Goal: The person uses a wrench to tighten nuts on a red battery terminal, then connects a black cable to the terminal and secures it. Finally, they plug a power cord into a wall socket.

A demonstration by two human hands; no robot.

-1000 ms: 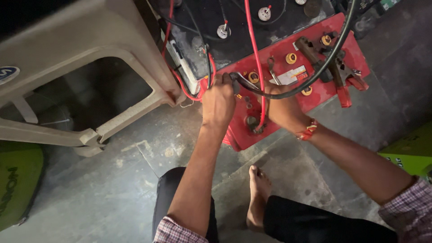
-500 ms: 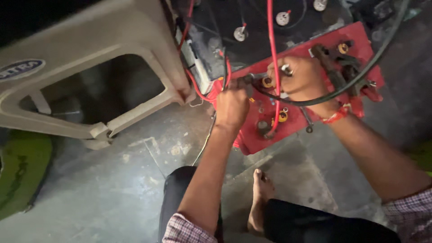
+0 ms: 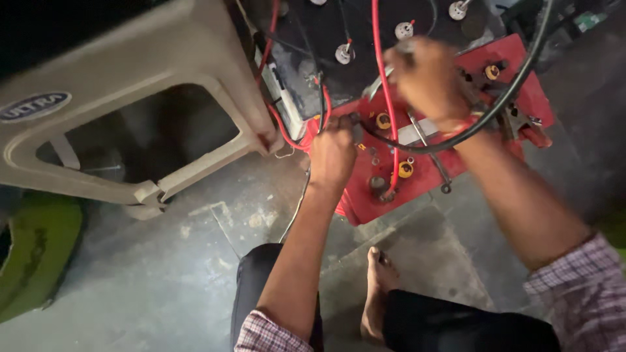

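2 hands on red battery (image 3: 417,169): left hand (image 3: 332,156) grips black cable (image 3: 456,140), right hand (image 3: 427,78) above.

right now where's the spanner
In the head view the spanner lies right of centre on the red battery top, just below the right hand, beside the red cable.

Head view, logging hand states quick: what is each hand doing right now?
Left hand: closed on something at the red battery top; what it grips cannot be told.
Right hand: curled over the battery, blurred; cannot be told.
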